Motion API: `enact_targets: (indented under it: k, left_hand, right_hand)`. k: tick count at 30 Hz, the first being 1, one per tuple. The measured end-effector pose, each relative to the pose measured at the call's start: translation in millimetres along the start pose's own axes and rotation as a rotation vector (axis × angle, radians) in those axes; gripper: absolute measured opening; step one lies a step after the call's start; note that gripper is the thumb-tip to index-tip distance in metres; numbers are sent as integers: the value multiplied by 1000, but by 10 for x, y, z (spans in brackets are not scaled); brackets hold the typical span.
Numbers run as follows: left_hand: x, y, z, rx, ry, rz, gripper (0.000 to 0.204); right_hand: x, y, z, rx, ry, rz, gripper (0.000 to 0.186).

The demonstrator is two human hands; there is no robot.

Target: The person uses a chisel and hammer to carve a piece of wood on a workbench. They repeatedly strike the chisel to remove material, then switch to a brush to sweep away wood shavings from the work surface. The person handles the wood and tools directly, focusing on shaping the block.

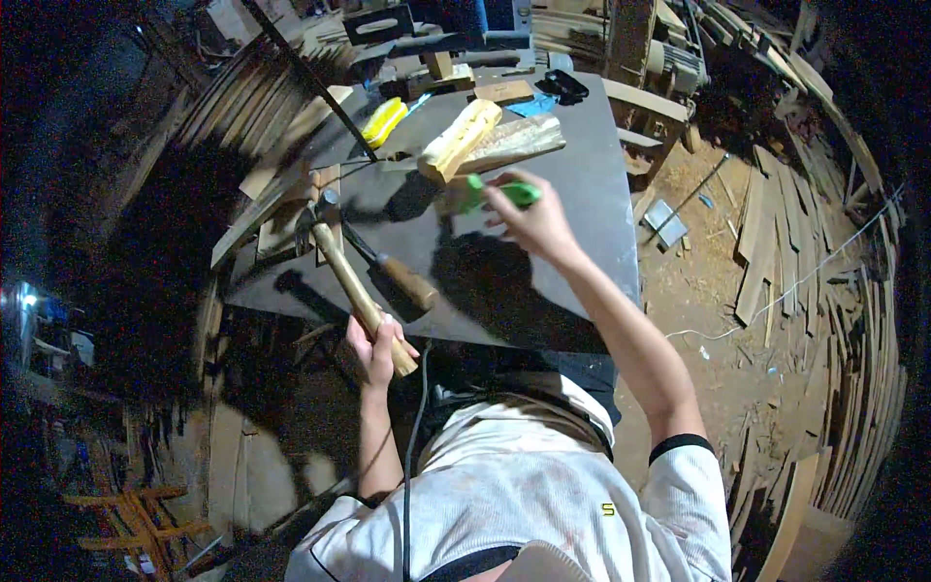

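My left hand (376, 351) is wrapped round the lower part of a hammer's (347, 272) pale wooden handle, off the table's near edge. The hammer's metal head points up and away, over the tabletop's left side. Over the middle of the table, my right hand (531, 215) grips a green-handled brush (473, 192), smeared by motion, its tip toward the left. Just beyond the brush, a split yellowish wood block (460, 142) rests against a rougher piece of wood (519, 144). A chisel (407, 279) with a wooden handle lies right of the hammer.
The dark tabletop (592, 233) also bears a yellow object (385, 121), a blue cloth (533, 105) and a black item (562, 87) at the far side. A thin dark bar (310, 82) slants down to the table. Planks (766, 233) and shavings cover the floor at right.
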State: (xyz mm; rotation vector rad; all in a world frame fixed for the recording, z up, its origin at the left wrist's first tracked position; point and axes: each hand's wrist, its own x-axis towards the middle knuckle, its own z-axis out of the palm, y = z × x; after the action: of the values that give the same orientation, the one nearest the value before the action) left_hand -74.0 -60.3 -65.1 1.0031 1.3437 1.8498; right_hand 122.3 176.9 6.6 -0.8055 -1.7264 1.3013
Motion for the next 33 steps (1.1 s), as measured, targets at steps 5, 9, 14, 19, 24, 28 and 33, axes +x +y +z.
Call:
enact_targets:
  k: [5, 9, 14, 19, 24, 28, 33]
  left_hand:
    - [15, -159, -29, -46, -4, 25, 26]
    - [-49, -149, 16, -49, 27, 19, 26]
    - [0, -139, -75, 46, 4, 68, 27]
    - [-15, -93, -55, -36, 35, -15, 28]
    - [-18, -62, 56, -83, 28, 5, 27]
    - [-37, -85, 40, -92, 39, -26, 26]
    - [-6, -20, 3, -81, -7, -32, 26]
  right_hand:
    - [-41, 277, -1245, -465, 517, -194, 21]
    - [-409, 76, -1337, -402, 422, -124, 19]
    - [-804, -276, -25, -39, -43, -178, 16]
    - [-800, -168, -355, 10, -30, 66, 23]
    - [-922, -179, -1398, -361, 457, -132, 14]
    - [-1261, -230, -419, -291, 168, -145, 12]
    - [-1280, -126, -123, -187, 61, -123, 19]
